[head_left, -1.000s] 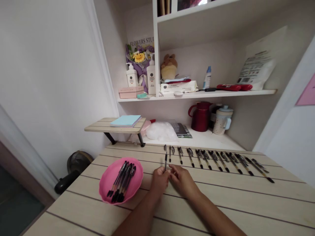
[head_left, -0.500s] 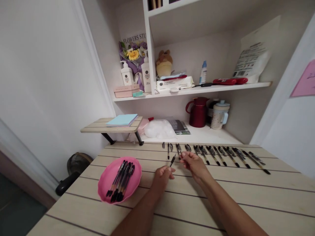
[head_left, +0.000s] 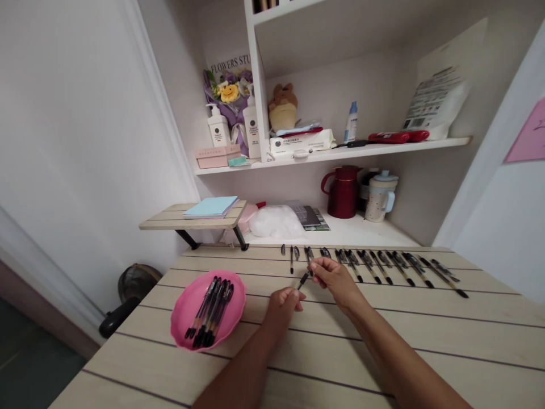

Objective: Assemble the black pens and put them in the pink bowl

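Note:
My left hand (head_left: 284, 305) is closed on the barrel of a pen (head_left: 304, 279) with a black grip, which points up and to the right. At the pen's tip, my right hand (head_left: 330, 275) pinches thumb and forefinger together; whatever lies between them is too small to make out. Beyond both hands, a row of uncapped black pens (head_left: 400, 268) runs along the back of the table, with loose caps (head_left: 297, 253) among them. To the left stands a pink scalloped bowl (head_left: 179, 311), holding several capped pens (head_left: 209, 312).
A small raised stand (head_left: 157, 220) with blue paper (head_left: 212, 207) is at the table's back left. Behind the table are a white plastic bag (head_left: 276, 221), a dark red jug (head_left: 343, 193) and a speckled cup (head_left: 378, 199). A shelf (head_left: 361, 149) hangs above.
My two hands have come closer together. The pen's tip, earlier apart from my right fingers, now meets them. The bowl and the row of pens are unchanged.

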Available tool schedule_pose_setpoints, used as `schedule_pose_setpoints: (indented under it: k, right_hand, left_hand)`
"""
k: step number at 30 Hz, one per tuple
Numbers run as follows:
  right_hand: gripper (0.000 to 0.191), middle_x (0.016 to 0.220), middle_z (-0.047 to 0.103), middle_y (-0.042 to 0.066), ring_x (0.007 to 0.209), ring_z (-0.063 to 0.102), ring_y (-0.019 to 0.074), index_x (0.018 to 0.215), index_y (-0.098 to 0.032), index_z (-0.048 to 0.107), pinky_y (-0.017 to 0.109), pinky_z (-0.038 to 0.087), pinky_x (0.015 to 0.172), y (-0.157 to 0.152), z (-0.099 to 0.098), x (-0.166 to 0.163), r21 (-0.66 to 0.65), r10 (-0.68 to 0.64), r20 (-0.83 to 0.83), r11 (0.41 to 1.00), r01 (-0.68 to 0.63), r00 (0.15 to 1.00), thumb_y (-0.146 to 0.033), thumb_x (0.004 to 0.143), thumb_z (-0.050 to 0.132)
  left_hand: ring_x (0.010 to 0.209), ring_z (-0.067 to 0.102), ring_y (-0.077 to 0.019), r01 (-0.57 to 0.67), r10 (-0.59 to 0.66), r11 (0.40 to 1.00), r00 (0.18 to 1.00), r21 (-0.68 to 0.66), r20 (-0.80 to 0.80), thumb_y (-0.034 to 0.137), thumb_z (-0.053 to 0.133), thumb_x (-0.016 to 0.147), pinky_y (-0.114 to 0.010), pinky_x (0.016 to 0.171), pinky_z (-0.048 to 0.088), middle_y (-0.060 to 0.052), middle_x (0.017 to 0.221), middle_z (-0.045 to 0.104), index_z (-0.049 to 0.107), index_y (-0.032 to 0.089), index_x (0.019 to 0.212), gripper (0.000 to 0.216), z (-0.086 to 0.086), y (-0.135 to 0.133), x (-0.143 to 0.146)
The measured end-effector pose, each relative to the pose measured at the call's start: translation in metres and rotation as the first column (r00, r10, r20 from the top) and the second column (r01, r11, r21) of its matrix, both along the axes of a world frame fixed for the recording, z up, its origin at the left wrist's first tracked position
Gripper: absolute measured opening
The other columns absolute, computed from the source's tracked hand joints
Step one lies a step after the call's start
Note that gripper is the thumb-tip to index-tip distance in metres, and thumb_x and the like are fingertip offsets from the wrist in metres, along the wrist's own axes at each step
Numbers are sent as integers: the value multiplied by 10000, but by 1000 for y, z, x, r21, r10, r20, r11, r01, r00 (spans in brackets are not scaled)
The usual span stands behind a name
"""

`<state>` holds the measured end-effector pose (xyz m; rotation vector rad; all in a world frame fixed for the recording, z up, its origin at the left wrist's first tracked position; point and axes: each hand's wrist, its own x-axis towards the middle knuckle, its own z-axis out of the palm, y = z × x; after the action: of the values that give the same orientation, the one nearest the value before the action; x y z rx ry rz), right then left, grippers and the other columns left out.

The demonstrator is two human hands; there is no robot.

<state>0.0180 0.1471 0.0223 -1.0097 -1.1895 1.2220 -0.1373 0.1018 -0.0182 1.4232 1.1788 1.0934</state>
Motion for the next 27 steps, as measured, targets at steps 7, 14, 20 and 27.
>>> schedule_pose_setpoints:
  k: [7, 14, 20, 27]
  right_hand:
    - [288, 499, 510, -45, 433, 416, 76, 695, -171, 594, 213, 254, 419, -4, 0, -2, -6, 67, 30, 998, -67, 997, -412, 578, 700]
    - [275, 529, 521, -45, 422, 404, 61, 718, -167, 596, 198, 232, 389, -4, 2, -1, -84, 77, -12, 993, -78, 997, -345, 543, 712]
    - [240, 417, 463, -63, 371, 333, 50, 646, -170, 560, 195, 205, 371, -2, -4, -5, -104, 45, 38, 994, -41, 998, -353, 567, 693]
    - [311, 509, 503, -56, 398, 372, 47, 701, -163, 590, 189, 216, 379, -7, 2, -5, -112, 95, -80, 988, -103, 992, -378, 527, 733]
  left_hand:
    - [453, 305, -80, -14, 14, 1000, 1000, -5, -19, 424, 429, 779, -215, 478, 233, 14, 555, 512, 647, 130, 823, 369, 1, -1, 1]
    - [450, 310, -79, -16, 17, 1000, 999, 11, -41, 414, 429, 772, -217, 472, 231, 15, 555, 514, 636, 137, 760, 347, 4, -2, 1]
    - [432, 273, -67, -2, 2, 1000, 1000, 8, -11, 405, 435, 770, -211, 452, 211, 24, 554, 496, 605, 146, 721, 314, 2, -2, 1]
    - [450, 309, -79, -15, 15, 1000, 1000, 4, 2, 431, 438, 767, -216, 472, 230, 15, 545, 510, 608, 149, 718, 334, -3, 1, 0]
